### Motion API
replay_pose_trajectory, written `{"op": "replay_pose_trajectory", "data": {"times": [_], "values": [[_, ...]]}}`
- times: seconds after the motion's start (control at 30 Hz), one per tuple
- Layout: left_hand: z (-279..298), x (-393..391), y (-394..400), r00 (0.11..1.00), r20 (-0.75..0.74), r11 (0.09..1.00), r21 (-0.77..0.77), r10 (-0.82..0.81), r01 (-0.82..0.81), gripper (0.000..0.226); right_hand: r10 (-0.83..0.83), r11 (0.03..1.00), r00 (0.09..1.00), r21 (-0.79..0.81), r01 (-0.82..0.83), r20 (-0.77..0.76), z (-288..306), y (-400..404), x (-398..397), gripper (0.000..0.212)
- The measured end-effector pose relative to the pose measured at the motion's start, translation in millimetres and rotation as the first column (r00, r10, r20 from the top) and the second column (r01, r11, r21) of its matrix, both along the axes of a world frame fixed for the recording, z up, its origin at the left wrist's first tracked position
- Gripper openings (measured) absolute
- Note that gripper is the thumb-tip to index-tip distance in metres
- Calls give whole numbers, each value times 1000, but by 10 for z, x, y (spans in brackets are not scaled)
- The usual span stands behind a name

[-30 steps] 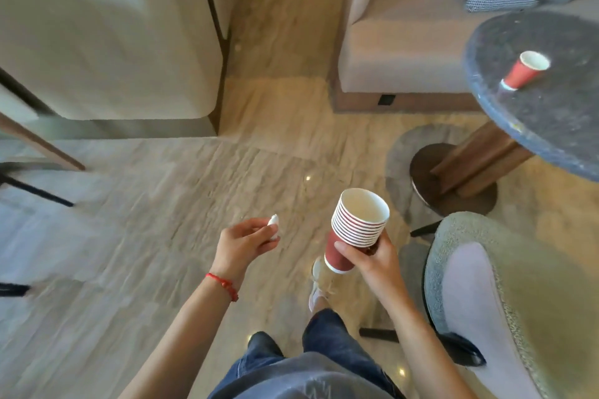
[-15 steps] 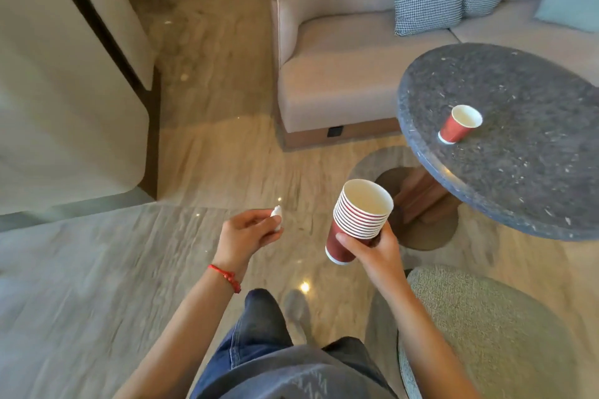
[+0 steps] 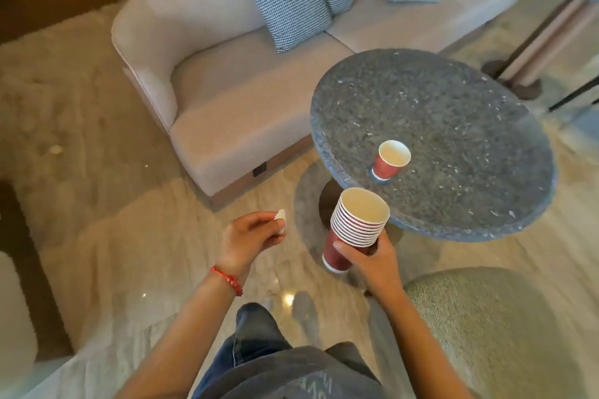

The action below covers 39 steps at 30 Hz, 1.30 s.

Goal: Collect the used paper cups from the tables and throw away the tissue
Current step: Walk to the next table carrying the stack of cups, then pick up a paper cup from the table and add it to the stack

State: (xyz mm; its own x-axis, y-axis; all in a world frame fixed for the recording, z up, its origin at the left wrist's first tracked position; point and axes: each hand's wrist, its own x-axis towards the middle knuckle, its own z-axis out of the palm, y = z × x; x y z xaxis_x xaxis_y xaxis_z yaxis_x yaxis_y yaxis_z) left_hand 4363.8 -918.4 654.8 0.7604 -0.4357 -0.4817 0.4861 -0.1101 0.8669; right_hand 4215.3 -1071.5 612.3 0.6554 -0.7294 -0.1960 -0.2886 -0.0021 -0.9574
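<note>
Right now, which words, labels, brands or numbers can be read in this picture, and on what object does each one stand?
No text can be read.
Grey shirt: pale print at the bottom edge, cut off and too blurred to read.
Red cups, table, cushions: no lettering visible.

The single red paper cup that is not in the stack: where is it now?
In the head view, the single red cup stands upright on the round grey table, near its front edge, just beyond the stack of cups held in the right hand.

Stack of nested red paper cups [image 3: 356, 227] tilted, single red cup [image 3: 390, 160] upright on table, small white tissue [image 3: 280, 221] wadded.
</note>
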Motion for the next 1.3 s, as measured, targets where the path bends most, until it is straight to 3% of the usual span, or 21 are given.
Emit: {"op": "replay_pose_trajectory", "data": {"times": [0.23,0.53,0.87,1.3], "values": [[42,665,-711,975,-12,975,4,-222,222,9,-252,968,966,4,252,52,107,-278,352,66],[-70,921,-1424,939,-54,941,-30,-339,338,11,-435,895,896,-70,441,83,236,-931,594,64],[-29,1136,-1973,952,-35,952,-17,-305,304,15,-407,903,904,-90,420,128,242,-1769,920,66],[-121,1220,-2203,951,-70,953,20,-301,303,10,-387,913,921,-123,388,34,-188,-1983,988,63]]}}
